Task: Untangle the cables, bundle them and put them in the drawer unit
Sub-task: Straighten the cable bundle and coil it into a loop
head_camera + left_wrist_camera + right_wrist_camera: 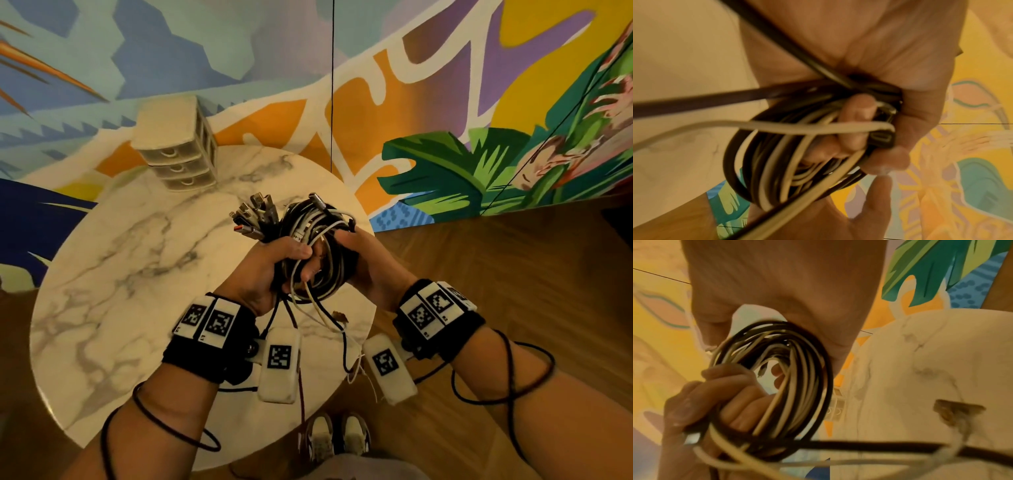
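Here both the left hand (pixel 270 265) and right hand (pixel 363 260) grip the cable coil (pixel 318 240).

Much of the coil (pixel 317 253) is being hidden by the left hand (pixel 270 270) and right hand (pixel 363 263). Both wrist views are being blurred, and loose cable ends (pixel 900 449) are being cut off at their edges.

No legible text, brand, label or number is found in any view. The white tags (pixel 280 356) on the black wrist straps (pixel 205 342) carry black-and-white square code patterns only; small marks at the tag corners are too small to read. The mural's (pixel 428 68) white strokes form no readable word.
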### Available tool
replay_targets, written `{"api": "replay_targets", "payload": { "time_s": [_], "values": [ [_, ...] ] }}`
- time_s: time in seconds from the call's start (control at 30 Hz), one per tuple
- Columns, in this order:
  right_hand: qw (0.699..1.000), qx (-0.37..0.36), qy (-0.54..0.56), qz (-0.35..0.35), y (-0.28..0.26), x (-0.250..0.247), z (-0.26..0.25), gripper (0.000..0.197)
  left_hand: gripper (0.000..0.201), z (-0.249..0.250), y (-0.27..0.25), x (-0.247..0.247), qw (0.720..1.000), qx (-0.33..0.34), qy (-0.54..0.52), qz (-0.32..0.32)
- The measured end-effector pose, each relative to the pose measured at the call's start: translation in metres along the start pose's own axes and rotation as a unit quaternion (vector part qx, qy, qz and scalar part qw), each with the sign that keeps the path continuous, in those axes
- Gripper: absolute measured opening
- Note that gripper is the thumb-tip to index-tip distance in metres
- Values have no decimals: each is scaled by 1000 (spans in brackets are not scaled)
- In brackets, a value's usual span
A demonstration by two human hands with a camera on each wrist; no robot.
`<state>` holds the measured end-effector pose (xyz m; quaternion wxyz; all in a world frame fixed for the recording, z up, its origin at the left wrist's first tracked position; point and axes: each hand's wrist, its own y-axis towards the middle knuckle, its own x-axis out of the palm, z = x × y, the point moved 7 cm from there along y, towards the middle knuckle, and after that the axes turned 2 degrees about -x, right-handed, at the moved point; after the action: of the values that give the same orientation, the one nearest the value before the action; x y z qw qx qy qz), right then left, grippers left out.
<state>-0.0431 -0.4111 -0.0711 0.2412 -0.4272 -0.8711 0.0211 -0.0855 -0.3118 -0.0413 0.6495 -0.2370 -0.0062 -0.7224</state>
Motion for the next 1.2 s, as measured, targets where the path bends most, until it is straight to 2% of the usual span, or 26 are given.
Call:
{"api": "replay_targets", "payload": {
  "time_s": [0.13, 0.27, 0.37, 0.4, 0.47, 0.57, 0.63, 0.7, 0.77, 0.83, 0.93, 1.03, 1.13, 1.2],
  "values": [
    [999, -6, -35, 31, 4, -2, 1, 88, 21, -1, 2, 2, 1000, 4, 9, 17],
    [999, -18, -38, 28, 4, -10, 4, 72, 18, 3, 5, -2, 998, 21, -4, 59],
    [996, 34, -64, -61, -6, -8, 30, 86, 16, 9, 6, -6, 996, 29, -48, 63],
    [988, 53, -103, -105, -11, -2, 39, 80, 16, 12, 5, -6, 997, 30, -58, 51],
    [957, 86, -215, -173, -20, 9, 52, 57, 20, 14, 6, 0, 997, 27, -68, 19],
    [902, 113, -365, -199, -19, 20, 62, 16, 17, 14, 5, 13, 998, 16, -55, -40],
    [881, 133, -410, -194, -14, 19, 67, 16, 15, 15, 2, 19, 997, 16, -16, -76],
    [857, 120, -477, -154, -4, 5, 58, 14, 15, 16, -4, 19, 996, 16, 33, -82],
    [796, 84, -587, -125, 8, -16, 42, 25, 17, 17, -8, 13, 995, 23, 77, -64],
    [738, 75, -662, -108, 16, -36, 24, 24, 20, 16, -11, 6, 992, 27, 115, -34],
    [737, 106, -662, -82, 21, -54, 6, 37, 14, 13, -11, -7, 993, 29, 113, 17],
    [760, 100, -637, -81, 22, -53, 0, 40, 14, 10, -13, -7, 997, 36, 72, 6],
    [763, 102, -633, -87, 19, -40, 16, 32, 16, 11, -14, 0, 998, 55, 37, -18],
    [760, 126, -627, -117, 11, -29, 43, 32, 15, 17, -12, 0, 996, 82, 25, -4]
  ]
}}
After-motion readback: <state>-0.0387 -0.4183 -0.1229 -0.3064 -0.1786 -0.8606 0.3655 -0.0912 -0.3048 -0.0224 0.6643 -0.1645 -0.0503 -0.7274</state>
